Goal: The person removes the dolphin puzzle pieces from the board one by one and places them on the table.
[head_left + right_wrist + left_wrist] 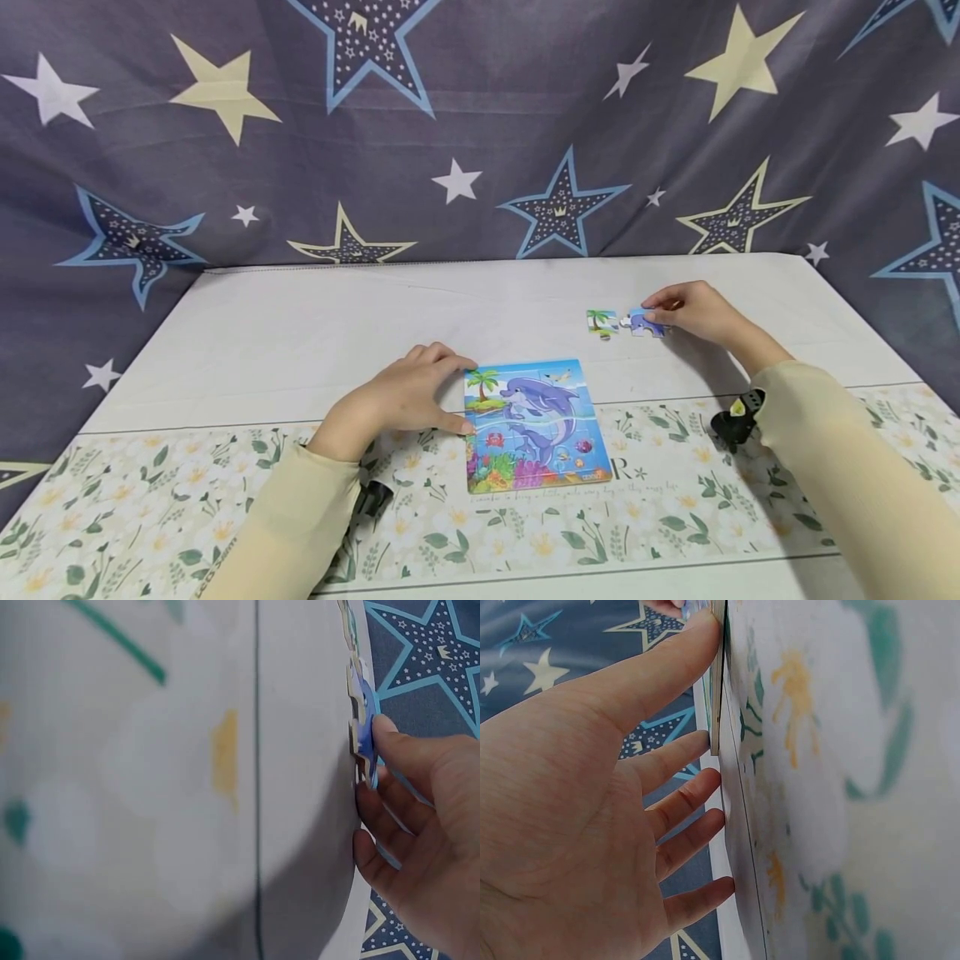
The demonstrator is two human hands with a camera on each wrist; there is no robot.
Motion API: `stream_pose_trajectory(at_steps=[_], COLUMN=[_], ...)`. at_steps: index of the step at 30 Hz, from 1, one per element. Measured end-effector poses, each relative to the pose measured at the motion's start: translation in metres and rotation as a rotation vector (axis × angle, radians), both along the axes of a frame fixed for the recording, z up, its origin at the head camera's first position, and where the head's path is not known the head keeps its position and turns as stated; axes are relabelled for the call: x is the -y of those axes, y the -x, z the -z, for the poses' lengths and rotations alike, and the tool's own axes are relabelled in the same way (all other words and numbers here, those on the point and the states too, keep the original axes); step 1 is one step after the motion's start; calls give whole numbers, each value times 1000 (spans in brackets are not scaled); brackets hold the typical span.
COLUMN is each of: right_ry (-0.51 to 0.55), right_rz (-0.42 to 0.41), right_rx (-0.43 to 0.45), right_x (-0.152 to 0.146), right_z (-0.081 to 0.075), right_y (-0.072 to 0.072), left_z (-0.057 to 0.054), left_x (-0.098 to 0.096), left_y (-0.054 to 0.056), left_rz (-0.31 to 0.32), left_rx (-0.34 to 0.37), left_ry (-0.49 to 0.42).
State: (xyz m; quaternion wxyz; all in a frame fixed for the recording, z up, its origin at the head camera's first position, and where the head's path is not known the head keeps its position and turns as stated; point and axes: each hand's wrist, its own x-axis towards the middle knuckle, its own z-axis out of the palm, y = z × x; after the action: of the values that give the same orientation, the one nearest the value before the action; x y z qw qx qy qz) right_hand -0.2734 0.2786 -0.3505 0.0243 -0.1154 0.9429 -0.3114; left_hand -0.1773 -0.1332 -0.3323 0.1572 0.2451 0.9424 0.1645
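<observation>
Dolphin puzzle piece (638,323): far side of table (375,325), pinched by right hand (697,312); palm-tree piece (600,320) just beside. Picture board (540,425), nearer: left hand (408,396) spread at left edge. Risk: sideways nudge may knock palm-tree piece askew.

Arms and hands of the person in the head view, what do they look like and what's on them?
The left sleeve and right sleeve are pale yellow, with dark lettering on the left one. Small black devices sit at both wrists; the right one shows a yellow-green patch. Both hands are bare.
</observation>
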Motion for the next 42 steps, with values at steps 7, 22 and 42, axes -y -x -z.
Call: stream_pose_trajectory(at_steps=[7,22,42], right_ry=[15,119,126], right_rz=[6,-52,-267], right_rx=[-15,-168,-66], right_x=[3,26,67], right_z=[2,-5,-17], right_y=[-1,-14,-34], left_z=[0,0,-2], left_x=[-1,-1,0], left_y=[0,0,-1], left_rz=[1,5,-6], left_rx=[1,1,8], left_ry=[0,4,9])
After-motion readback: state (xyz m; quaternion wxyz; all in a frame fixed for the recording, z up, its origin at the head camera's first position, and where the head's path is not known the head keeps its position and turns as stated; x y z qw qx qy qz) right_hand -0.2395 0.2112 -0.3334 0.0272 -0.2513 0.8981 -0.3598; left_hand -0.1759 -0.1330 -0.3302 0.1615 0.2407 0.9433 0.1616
